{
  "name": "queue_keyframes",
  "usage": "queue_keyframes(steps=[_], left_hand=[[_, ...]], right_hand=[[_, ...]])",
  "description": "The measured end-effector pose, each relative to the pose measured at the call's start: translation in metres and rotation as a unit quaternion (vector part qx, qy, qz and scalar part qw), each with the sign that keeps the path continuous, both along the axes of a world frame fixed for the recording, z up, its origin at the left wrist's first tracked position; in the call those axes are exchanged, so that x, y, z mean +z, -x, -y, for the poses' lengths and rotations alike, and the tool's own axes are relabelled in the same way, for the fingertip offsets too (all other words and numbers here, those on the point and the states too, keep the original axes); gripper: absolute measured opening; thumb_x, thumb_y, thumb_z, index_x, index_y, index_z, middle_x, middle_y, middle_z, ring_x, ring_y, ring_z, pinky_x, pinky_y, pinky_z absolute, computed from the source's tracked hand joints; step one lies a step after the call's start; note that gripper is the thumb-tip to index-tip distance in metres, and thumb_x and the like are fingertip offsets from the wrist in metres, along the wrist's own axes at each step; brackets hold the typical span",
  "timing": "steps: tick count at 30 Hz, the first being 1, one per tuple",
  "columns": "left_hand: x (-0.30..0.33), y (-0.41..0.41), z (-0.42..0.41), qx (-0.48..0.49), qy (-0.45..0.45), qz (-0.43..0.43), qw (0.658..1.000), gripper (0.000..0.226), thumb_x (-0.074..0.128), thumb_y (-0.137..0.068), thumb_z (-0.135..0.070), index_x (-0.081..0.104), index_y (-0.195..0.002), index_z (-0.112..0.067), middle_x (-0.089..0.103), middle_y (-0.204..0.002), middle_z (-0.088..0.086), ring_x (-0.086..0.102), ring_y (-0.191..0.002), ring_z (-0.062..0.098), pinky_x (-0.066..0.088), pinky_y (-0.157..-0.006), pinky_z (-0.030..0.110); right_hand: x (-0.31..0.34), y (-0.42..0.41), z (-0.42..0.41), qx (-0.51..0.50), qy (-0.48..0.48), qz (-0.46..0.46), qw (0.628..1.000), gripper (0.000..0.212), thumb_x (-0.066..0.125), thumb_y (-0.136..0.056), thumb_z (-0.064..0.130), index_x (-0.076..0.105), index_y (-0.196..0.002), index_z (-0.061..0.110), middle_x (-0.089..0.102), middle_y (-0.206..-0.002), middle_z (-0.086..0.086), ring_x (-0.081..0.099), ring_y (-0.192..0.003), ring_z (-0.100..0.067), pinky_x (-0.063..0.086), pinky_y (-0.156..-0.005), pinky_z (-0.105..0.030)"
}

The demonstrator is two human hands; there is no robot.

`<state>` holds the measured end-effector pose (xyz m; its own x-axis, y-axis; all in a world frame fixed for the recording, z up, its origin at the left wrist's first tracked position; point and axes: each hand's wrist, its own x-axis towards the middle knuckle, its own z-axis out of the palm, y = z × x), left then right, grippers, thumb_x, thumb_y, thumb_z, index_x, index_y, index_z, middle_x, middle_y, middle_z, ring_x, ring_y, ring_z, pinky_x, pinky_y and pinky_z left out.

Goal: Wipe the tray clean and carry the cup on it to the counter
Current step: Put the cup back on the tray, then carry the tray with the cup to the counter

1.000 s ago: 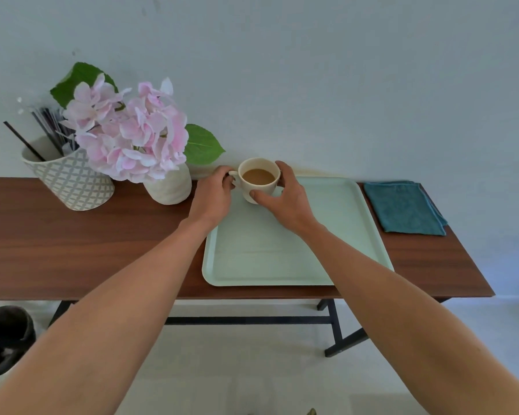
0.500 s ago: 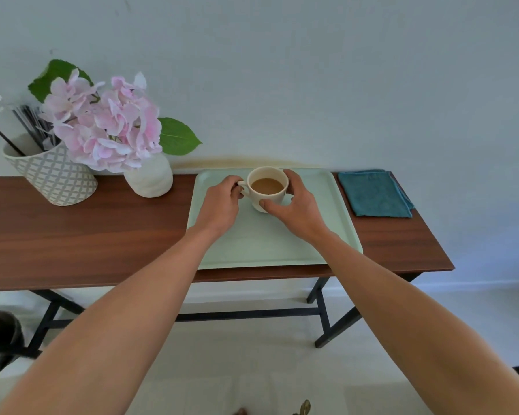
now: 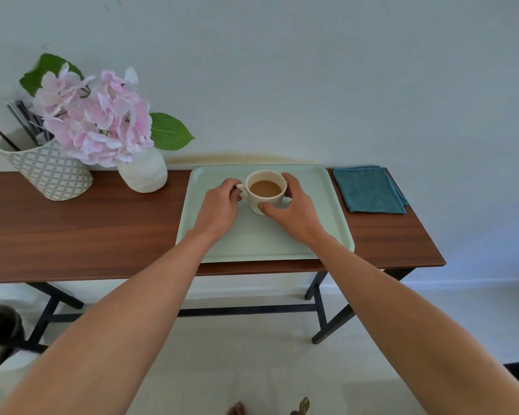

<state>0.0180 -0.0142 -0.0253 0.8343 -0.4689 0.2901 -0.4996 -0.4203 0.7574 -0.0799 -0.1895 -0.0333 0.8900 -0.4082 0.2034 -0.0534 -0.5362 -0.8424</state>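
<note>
While both hands are closing on the cup [image 3: 265,191], we are seeing it sitting on the far half of the pale green tray [image 3: 327,229], which is lying on the right part of the wooden table [image 3: 81,235]. Our left hand [image 3: 219,208] is pinching the handle; its fingertips are curling out of sight, so the exact hold is hard to make out. Our right hand [image 3: 292,209] is wrapping the cup's right side, thumb on the near wall, fingers reaching behind the rim. Our forearms are covering part of the tray's near edge. A folded teal cloth [image 3: 369,190] is lying just right of the tray. At far left, pink flowers [image 3: 96,121] are partly hiding a white vase [image 3: 144,175] and a patterned pot [image 3: 48,172].
</note>
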Motion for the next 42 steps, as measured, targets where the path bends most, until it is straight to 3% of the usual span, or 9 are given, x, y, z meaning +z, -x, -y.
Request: queue_keyframes(steps=[4, 7, 9, 13, 18, 23, 26, 38, 42], left_hand=[[-0.002, 0.001, 0.0, 0.003, -0.005, 0.006, 1.0, 0.024, 0.05, -0.105, -0.012, 0.063, -0.125, -0.012, 0.07, -0.098, 0.002, 0.068, -0.093, 0.022, 0.054, -0.082, 0.037], [-0.003, 0.003, -0.002, 0.01, -0.055, 0.007, 0.998, 0.046, 0.055, -0.103, -0.021, 0.047, -0.148, -0.013, 0.067, -0.121, 0.003, 0.064, -0.111, 0.024, 0.051, -0.093, 0.037], [-0.004, 0.004, -0.005, 0.023, -0.114, 0.016, 0.993, 0.06, 0.056, -0.101, -0.03, 0.035, -0.155, -0.016, 0.058, -0.142, 0.005, 0.055, -0.128, 0.023, 0.048, -0.101, 0.043], [-0.005, 0.012, -0.012, 0.052, -0.197, 0.04, 0.978, 0.07, 0.052, -0.1, -0.042, 0.029, -0.158, -0.012, 0.032, -0.164, 0.008, 0.029, -0.149, 0.026, 0.032, -0.117, 0.043], [-0.003, 0.031, -0.024, 0.083, -0.248, 0.064, 0.963, 0.073, 0.048, -0.098, -0.05, 0.032, -0.157, -0.01, 0.024, -0.167, 0.009, 0.022, -0.153, 0.025, 0.023, -0.122, 0.042], [-0.003, 0.056, -0.04, 0.095, -0.304, 0.082, 0.944, 0.075, 0.035, -0.1, -0.057, 0.026, -0.159, -0.01, 0.017, -0.169, 0.008, 0.011, -0.156, 0.023, 0.01, -0.125, 0.041], [-0.002, 0.073, -0.047, 0.097, -0.318, 0.076, 0.94, 0.077, 0.031, -0.1, -0.058, 0.024, -0.16, -0.011, 0.015, -0.169, 0.008, 0.008, -0.156, 0.022, 0.007, -0.126, 0.041], [0.007, 0.084, -0.078, 0.089, -0.304, 0.075, 0.945, 0.076, 0.034, -0.1, -0.058, 0.025, -0.16, -0.012, 0.019, -0.168, 0.009, 0.011, -0.156, 0.023, 0.011, -0.125, 0.043], [0.011, 0.075, -0.084, 0.108, -0.29, 0.038, 0.95, 0.075, 0.038, -0.1, -0.058, 0.025, -0.159, -0.014, 0.021, -0.167, 0.01, 0.019, -0.153, 0.027, 0.024, -0.12, 0.048]], right_hand=[[0.0, 0.001, -0.001, -0.004, 0.004, -0.008, 1.0, 0.083, 0.083, -0.074, 0.052, 0.039, -0.141, 0.034, 0.063, -0.121, 0.015, 0.059, -0.11, -0.004, 0.052, -0.092, -0.03], [0.001, 0.005, -0.001, -0.006, 0.026, -0.046, 0.999, 0.111, 0.08, -0.073, 0.063, 0.018, -0.158, 0.027, 0.055, -0.144, 0.001, 0.052, -0.13, -0.016, 0.046, -0.104, -0.036], [0.002, 0.01, 0.001, -0.012, 0.051, -0.075, 0.996, 0.119, 0.072, -0.073, 0.073, 0.007, -0.161, 0.028, 0.044, -0.156, -0.005, 0.043, -0.141, -0.024, 0.04, -0.11, -0.042], [0.003, 0.026, 0.008, -0.04, 0.117, -0.107, 0.987, 0.114, 0.056, -0.078, 0.083, 0.007, -0.162, 0.023, 0.026, -0.167, -0.005, 0.032, -0.149, -0.03, 0.033, -0.116, -0.048], [0.007, 0.053, 0.014, -0.057, 0.155, -0.1, 0.981, 0.105, 0.047, -0.084, 0.082, 0.016, -0.162, 0.019, 0.024, -0.168, -0.004, 0.026, -0.152, -0.024, 0.027, -0.121, -0.045], [0.008, 0.077, 0.012, -0.041, 0.269, -0.107, 0.956, 0.095, 0.029, -0.093, 0.078, 0.017, -0.162, 0.014, 0.013, -0.171, -0.005, 0.005, -0.157, -0.018, 0.003, -0.127, -0.039], [0.007, 0.092, 0.005, -0.043, 0.293, -0.113, 0.949, 0.094, 0.025, -0.094, 0.077, 0.017, -0.162, 0.013, 0.011, -0.171, -0.005, 0.0, -0.157, -0.017, -0.003, -0.126, -0.04], [0.005, 0.111, -0.005, -0.081, 0.283, -0.119, 0.948, 0.092, 0.025, -0.096, 0.077, 0.019, -0.162, 0.013, 0.014, -0.17, -0.006, 0.004, -0.157, -0.02, 0.0, -0.125, -0.042], [0.005, 0.101, 0.0, -0.113, 0.261, -0.119, 0.951, 0.083, 0.035, -0.099, 0.068, 0.029, -0.158, 0.011, 0.027, -0.166, -0.009, 0.018, -0.155, -0.025, 0.014, -0.124, -0.046]])
